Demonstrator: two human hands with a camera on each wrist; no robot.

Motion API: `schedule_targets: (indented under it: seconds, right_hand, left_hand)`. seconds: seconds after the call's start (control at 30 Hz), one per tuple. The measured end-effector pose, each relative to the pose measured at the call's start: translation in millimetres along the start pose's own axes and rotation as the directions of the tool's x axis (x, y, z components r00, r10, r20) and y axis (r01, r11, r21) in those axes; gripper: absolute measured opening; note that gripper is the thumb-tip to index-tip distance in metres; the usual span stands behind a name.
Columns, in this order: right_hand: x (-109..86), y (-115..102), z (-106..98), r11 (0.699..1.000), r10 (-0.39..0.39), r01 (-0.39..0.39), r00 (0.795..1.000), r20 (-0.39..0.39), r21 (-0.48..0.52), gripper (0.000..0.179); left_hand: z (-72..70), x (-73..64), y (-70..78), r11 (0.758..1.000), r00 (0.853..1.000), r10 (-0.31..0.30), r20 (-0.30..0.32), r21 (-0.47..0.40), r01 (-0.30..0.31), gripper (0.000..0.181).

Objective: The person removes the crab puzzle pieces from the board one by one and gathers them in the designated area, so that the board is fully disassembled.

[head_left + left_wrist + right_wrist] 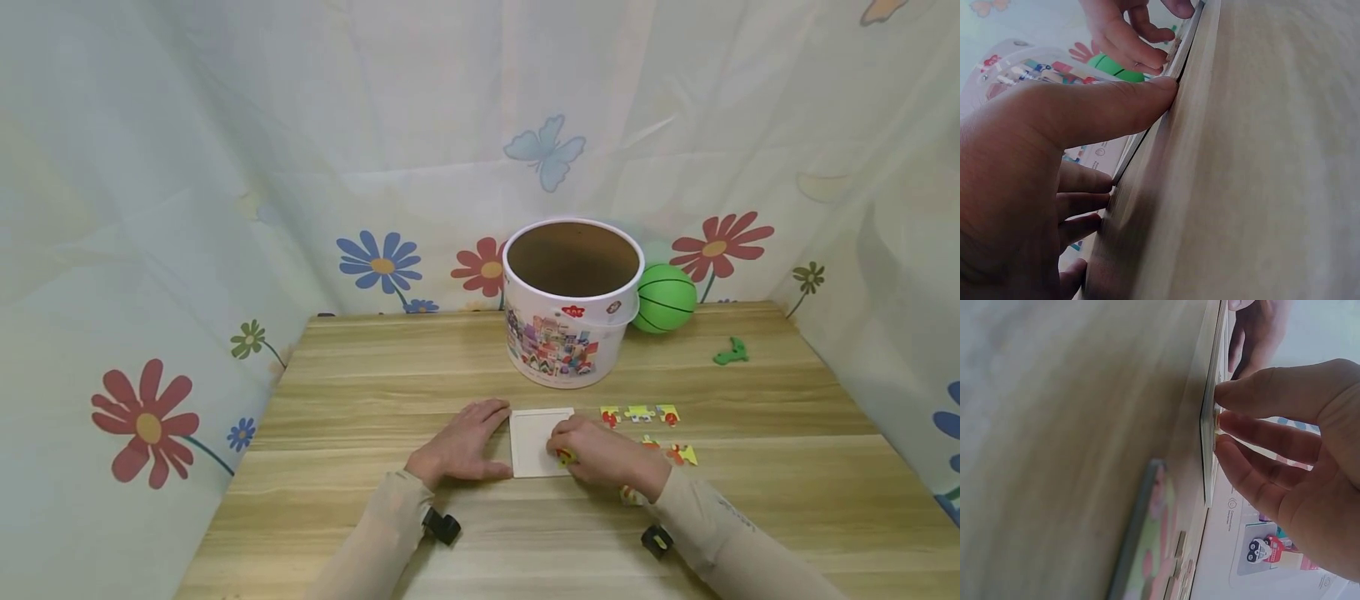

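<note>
A white puzzle tray (pixel 534 446) lies flat on the wooden table. At its left edge rests my left hand (pixel 468 442), thumb near the front corner and fingers spread along the side. The left wrist view shows the thumb (pixel 1129 106) touching the tray's rim. Over the tray's right part, my right hand (pixel 603 454) pinches a small yellow and red jigsaw piece (pixel 566 456). In the right wrist view its fingertips (pixel 1225 447) are down at the tray's surface, and they mostly hide the piece.
Right of the tray lie several loose jigsaw pieces (pixel 639 413), some partly hidden by my right hand and forearm. Behind stands a large white bucket (pixel 562 333), with a green ball (pixel 666 298) beside it. A small green object (pixel 731 351) lies farther right. Floral curtains surround the table.
</note>
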State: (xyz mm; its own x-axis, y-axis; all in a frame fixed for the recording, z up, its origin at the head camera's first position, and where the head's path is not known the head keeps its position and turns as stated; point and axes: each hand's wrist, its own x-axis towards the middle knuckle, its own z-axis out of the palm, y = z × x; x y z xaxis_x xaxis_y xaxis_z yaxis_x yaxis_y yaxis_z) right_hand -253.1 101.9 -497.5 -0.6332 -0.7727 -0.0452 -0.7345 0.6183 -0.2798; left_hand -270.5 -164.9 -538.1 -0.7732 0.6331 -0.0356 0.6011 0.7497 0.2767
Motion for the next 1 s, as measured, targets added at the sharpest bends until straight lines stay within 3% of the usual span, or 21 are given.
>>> schedule_targets:
  seconds: [0.2, 0.57, 1.0]
  right_hand:
    - [0.4, -0.7, -0.8, 1.000, 0.019, -0.019, 1.000, 0.011, 0.000, 0.030]
    - [0.1, 2.8, 2.9, 1.000, -0.012, 0.011, 0.999, -0.041, -0.023, 0.024]
    - [-1.8, 5.6, -0.2, 1.000, 0.019, -0.018, 1.000, -0.008, 0.021, 0.024]
  left_hand:
    - [-0.3, 0.2, 0.9, 1.000, 1.000, -0.005, 0.005, -0.005, 0.005, 0.097]
    - [0.5, 0.7, 0.6, 1.000, 1.000, -0.016, 0.006, -0.003, 0.016, 0.098]
    - [1.2, 0.4, -0.1, 1.000, 1.000, -0.001, -0.001, 0.001, 0.001, 0.098]
